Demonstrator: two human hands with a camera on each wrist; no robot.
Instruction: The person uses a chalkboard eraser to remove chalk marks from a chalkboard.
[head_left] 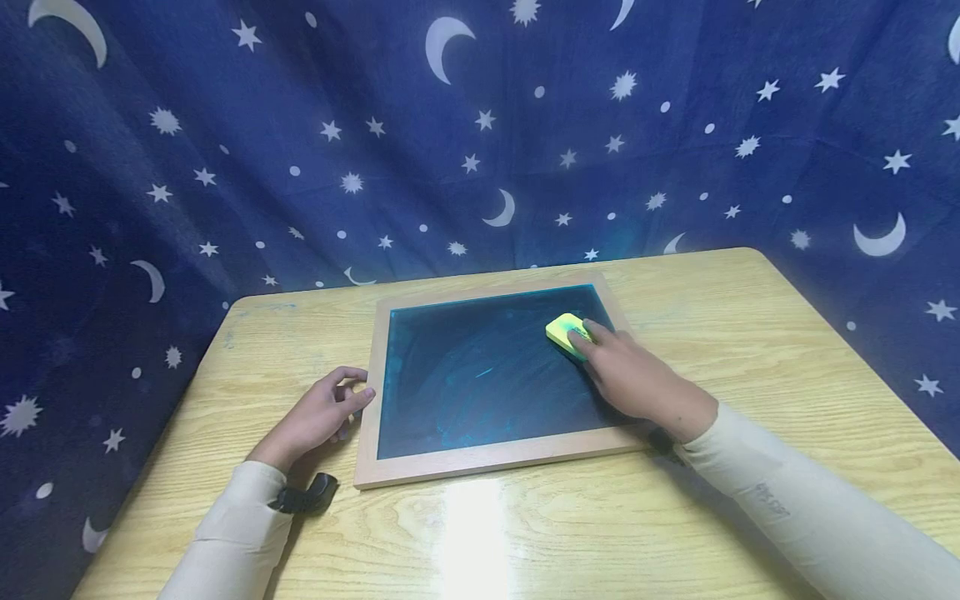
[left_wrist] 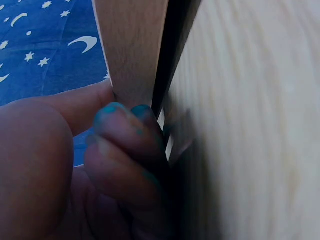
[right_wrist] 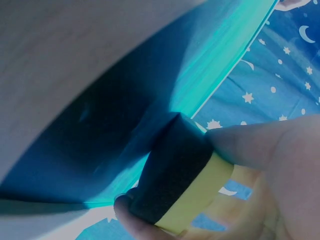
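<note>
A chalkboard [head_left: 450, 358] with a light wooden frame lies on the table, its dark surface smeared with faint blue-green chalk. My right hand [head_left: 641, 379] grips a yellow eraser [head_left: 558, 331] at the upper right of the board. In the right wrist view the dark felt side of the eraser [right_wrist: 172, 172] faces the board, between thumb and fingers. At the left edge of the frame, my left hand [head_left: 318, 417] holds the wood with its thumb and curled fingers. Blue-green chalk dust colours the left fingertips [left_wrist: 111, 114] in the left wrist view.
The wooden table [head_left: 585, 517] extends around the board on all sides, with bluish marks near its far left corner. A dark blue curtain [head_left: 420, 142] with white moons and stars hangs behind the table and along its sides. A black strap [head_left: 307, 497] sits at the left wrist.
</note>
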